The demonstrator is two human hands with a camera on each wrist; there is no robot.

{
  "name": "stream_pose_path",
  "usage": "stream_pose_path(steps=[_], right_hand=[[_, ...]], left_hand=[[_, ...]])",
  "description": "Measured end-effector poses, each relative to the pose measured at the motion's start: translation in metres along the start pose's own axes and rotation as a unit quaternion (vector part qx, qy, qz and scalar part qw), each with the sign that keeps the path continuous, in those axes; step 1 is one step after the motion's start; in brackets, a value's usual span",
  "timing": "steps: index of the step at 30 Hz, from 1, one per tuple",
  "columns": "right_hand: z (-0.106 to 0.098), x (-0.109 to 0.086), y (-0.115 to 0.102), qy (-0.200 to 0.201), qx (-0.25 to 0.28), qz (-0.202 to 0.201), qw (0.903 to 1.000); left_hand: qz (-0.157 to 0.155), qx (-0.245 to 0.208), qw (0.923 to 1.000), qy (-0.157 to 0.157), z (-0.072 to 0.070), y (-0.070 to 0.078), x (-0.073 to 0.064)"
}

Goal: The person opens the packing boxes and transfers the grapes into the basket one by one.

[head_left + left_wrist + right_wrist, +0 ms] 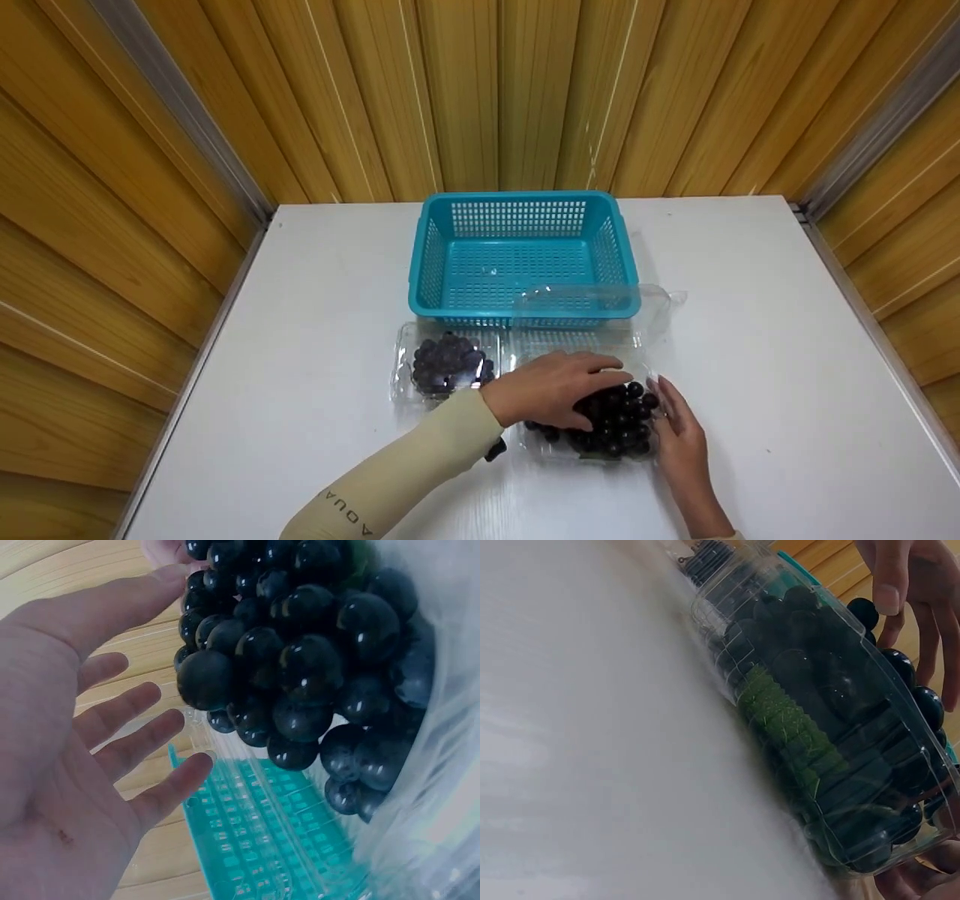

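Dark grapes [619,420] fill a clear plastic box [900,855] whose raised lid [652,307] leans back over the basket's front rim in the head view. My left hand [559,386] reaches over the grapes from the left. In the left wrist view that hand [82,742] has its fingers spread beside the bunch, with the thumb tip right at the grapes. At the box's right side, my right hand [682,442] holds the wall between thumb and fingers. A green leaf-like piece [787,724] shows through the box's side, under the grapes.
A blue-green plastic basket [517,311] stands behind the boxes on the white table [330,315]. Left of the open box sits another clear box [401,379] with dark grapes inside. Wood-patterned panels [480,97] enclose the table at the back and sides.
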State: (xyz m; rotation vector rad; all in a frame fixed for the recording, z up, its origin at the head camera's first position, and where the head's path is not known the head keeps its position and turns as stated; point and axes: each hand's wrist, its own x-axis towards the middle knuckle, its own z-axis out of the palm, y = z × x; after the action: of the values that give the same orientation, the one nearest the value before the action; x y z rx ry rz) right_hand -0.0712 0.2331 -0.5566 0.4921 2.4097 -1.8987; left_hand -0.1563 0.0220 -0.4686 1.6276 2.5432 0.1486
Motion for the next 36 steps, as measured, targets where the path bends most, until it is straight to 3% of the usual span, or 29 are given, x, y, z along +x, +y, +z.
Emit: stream_pose_path(steps=[15, 36], right_hand=[[-0.001, 0.000, 0.001, -0.012, -0.009, 0.008, 0.9999], [-0.001, 0.000, 0.000, -0.017, -0.011, 0.017, 0.9997]], left_hand=[[-0.006, -0.007, 0.9996, -0.027, 0.009, 0.002, 0.005], [0.013, 0.034, 0.9982, -0.047, 0.020, 0.005, 0.019]])
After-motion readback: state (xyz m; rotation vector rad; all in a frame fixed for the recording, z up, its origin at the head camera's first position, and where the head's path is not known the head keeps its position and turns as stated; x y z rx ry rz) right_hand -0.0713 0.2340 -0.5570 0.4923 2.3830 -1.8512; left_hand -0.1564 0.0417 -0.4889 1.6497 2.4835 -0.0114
